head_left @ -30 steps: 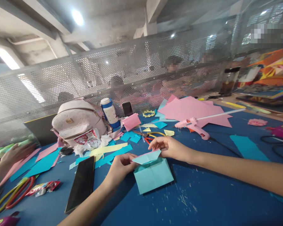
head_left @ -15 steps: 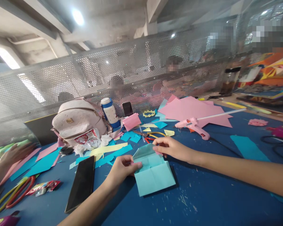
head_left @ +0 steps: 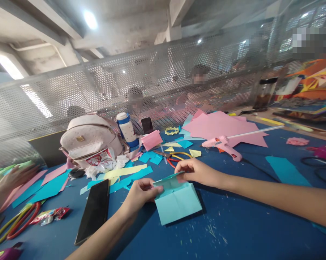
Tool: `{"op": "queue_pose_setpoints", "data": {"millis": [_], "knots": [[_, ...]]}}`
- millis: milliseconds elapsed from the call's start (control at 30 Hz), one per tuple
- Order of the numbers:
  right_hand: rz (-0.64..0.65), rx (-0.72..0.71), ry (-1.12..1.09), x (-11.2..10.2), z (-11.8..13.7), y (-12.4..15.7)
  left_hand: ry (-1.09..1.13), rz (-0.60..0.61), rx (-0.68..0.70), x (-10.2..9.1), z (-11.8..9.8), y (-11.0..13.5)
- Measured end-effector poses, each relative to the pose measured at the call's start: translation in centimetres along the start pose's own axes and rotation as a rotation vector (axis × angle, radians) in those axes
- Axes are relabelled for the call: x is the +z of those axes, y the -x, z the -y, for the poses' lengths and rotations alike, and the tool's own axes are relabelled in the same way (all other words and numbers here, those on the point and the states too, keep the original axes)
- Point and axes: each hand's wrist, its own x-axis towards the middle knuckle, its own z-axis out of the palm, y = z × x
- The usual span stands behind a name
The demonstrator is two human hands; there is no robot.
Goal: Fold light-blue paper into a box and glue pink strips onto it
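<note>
A light turquoise folded paper [head_left: 179,204], shaped like a small envelope, is held just above the blue table between my two hands. My left hand [head_left: 141,193] pinches its left edge, thumb on top. At the upper right, my right hand [head_left: 194,169] grips the top flap, which tilts forward over the pocket. Part of the flap and the fingertips behind it are hidden. Just beyond my right hand lie scissors [head_left: 179,156] with red and yellow handles. A black phone [head_left: 94,209] rests to the left of my left hand.
Paper scraps [head_left: 133,177], a pale backpack [head_left: 92,141] and a bottle [head_left: 127,130] stand ahead. A pink glue gun [head_left: 222,145] lies right, near pink sheets [head_left: 219,124]. At far left is another person's hand [head_left: 19,180]. A perforated metal screen [head_left: 103,83] crosses behind.
My right hand has brought the paper's top flap forward and down, covering part of the pocket. My left hand keeps its place on the left edge.
</note>
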Motion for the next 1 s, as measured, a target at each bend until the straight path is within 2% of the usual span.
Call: {"op": "queue_pose_setpoints", "data": {"millis": [400,667,800,1000], "knots": [[-0.023,0.026,0.088,-0.6,0.0,-0.2,-0.051,-0.048,0.005,-0.2,-0.7,-0.5],[0.080,0.044,0.156,-0.8,-0.4,-0.1,-0.113,-0.028,0.031,-0.4,-0.6,-0.6],[0.166,0.067,0.246,-0.9,0.1,0.3,-0.166,0.063,0.019,-0.5,-0.8,-0.6],[0.359,0.123,0.292,-1.1,2.5,1.2,-0.264,0.257,-0.054,0.2,-1.3,0.6]]}}
